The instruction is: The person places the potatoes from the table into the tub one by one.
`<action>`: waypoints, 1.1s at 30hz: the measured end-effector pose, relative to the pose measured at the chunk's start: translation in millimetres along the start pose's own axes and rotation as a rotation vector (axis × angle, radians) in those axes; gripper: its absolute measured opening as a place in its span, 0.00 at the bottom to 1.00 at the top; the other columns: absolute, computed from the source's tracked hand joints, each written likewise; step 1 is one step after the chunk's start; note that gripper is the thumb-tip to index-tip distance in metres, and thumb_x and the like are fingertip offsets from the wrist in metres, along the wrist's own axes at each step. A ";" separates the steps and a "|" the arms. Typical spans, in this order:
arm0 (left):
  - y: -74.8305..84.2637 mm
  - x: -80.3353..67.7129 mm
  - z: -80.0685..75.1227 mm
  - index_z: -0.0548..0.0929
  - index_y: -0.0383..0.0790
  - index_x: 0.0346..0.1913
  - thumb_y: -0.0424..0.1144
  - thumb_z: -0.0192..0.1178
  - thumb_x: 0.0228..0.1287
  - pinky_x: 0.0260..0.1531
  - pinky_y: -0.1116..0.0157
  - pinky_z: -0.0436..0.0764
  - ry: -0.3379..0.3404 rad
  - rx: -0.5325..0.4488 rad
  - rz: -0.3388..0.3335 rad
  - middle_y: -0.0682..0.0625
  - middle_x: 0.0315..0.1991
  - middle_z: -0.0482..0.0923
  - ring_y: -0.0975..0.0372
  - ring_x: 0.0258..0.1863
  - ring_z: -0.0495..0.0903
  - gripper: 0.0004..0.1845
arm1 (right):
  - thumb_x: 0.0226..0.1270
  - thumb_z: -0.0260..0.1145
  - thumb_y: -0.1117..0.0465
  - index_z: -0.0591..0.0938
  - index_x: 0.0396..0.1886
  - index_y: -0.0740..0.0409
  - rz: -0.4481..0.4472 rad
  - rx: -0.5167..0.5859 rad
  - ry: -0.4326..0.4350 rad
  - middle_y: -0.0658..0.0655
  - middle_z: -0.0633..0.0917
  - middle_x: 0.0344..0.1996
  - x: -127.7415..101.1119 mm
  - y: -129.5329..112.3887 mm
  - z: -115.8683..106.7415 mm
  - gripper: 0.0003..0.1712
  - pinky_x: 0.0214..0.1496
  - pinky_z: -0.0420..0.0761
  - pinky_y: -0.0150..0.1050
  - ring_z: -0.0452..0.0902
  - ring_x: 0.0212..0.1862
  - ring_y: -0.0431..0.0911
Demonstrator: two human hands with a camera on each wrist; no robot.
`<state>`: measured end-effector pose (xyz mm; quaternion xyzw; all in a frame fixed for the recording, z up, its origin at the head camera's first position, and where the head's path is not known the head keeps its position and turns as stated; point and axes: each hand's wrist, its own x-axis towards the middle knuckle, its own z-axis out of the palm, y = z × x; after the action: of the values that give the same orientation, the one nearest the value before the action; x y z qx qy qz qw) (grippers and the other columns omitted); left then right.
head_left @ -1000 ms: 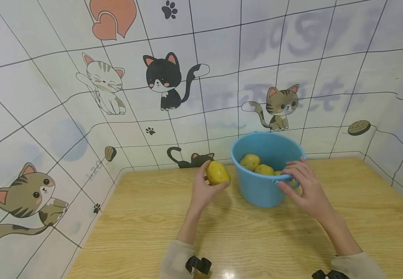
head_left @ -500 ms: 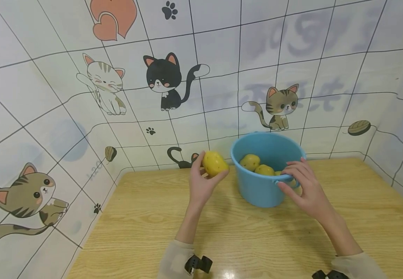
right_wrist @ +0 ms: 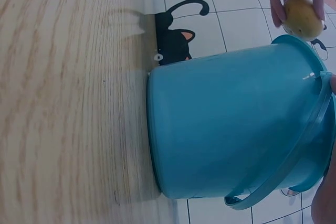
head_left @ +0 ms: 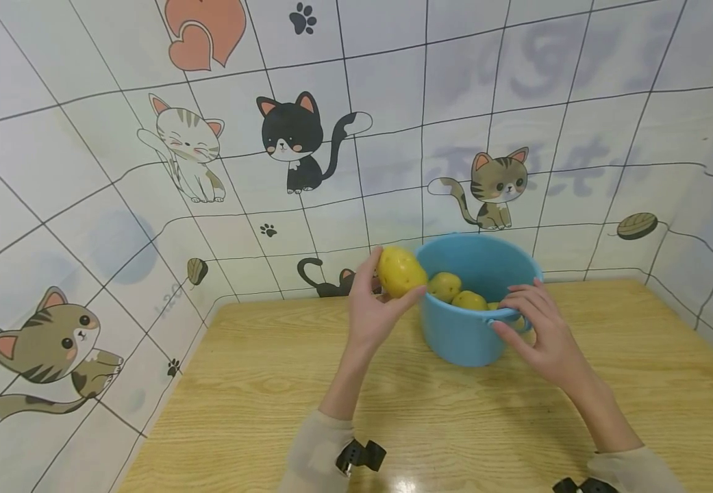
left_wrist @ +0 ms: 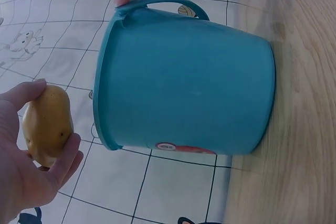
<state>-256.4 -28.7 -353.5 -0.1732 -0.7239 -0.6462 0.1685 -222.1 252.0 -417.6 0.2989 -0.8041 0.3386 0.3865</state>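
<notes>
My left hand (head_left: 373,315) grips a yellow potato (head_left: 402,272) between thumb and fingers, raised at the left rim of a blue bucket (head_left: 464,335). In the left wrist view the potato (left_wrist: 48,124) is level with the bucket's mouth, a small gap from its wall. Several more potatoes (head_left: 470,300) lie inside the bucket, partly hidden by its front wall. My right hand (head_left: 544,335) holds the bucket's right front rim near the handle joint, thumb outside and fingers over the edge. In the right wrist view the handle (right_wrist: 283,171) hangs down along the bucket's side.
The bucket stands upright on a wood-grain table (head_left: 282,383), close to the back wall (head_left: 387,198). That wall and the side walls carry a tile pattern with cartoon cats. Small black devices (head_left: 361,457) are strapped at both wrists.
My left hand has lifted the potato and then brought it rightward to the bucket's rim. The right hand and the bucket have stayed in place.
</notes>
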 end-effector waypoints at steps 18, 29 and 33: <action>17.3 9.5 32.6 0.63 0.46 0.77 0.43 0.79 0.51 0.45 0.68 0.83 -0.190 0.081 0.020 0.48 0.70 0.65 0.60 0.53 0.73 0.51 | 0.74 0.60 0.39 0.83 0.41 0.61 -0.047 0.018 0.038 0.58 0.82 0.42 4.3 -1.8 1.0 0.27 0.77 0.48 0.60 0.71 0.58 0.59; 20.5 9.3 42.0 0.64 0.47 0.77 0.43 0.78 0.55 0.48 0.67 0.83 -0.235 0.109 0.022 0.43 0.72 0.62 0.53 0.59 0.75 0.48 | 0.74 0.60 0.39 0.83 0.41 0.61 -0.049 0.023 0.035 0.58 0.82 0.42 3.0 -0.2 -0.9 0.27 0.78 0.48 0.59 0.71 0.59 0.58; 19.1 6.0 43.8 0.69 0.42 0.74 0.41 0.76 0.58 0.54 0.64 0.81 -0.267 0.082 0.029 0.43 0.70 0.67 0.50 0.62 0.75 0.42 | 0.75 0.59 0.39 0.83 0.41 0.62 -0.043 0.012 0.020 0.59 0.82 0.42 2.5 -0.9 -1.9 0.28 0.78 0.48 0.59 0.70 0.59 0.58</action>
<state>-253.6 17.0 -338.6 -0.2610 -0.7630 -0.5850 0.0868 -222.0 252.4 -414.3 0.3152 -0.7915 0.3380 0.4000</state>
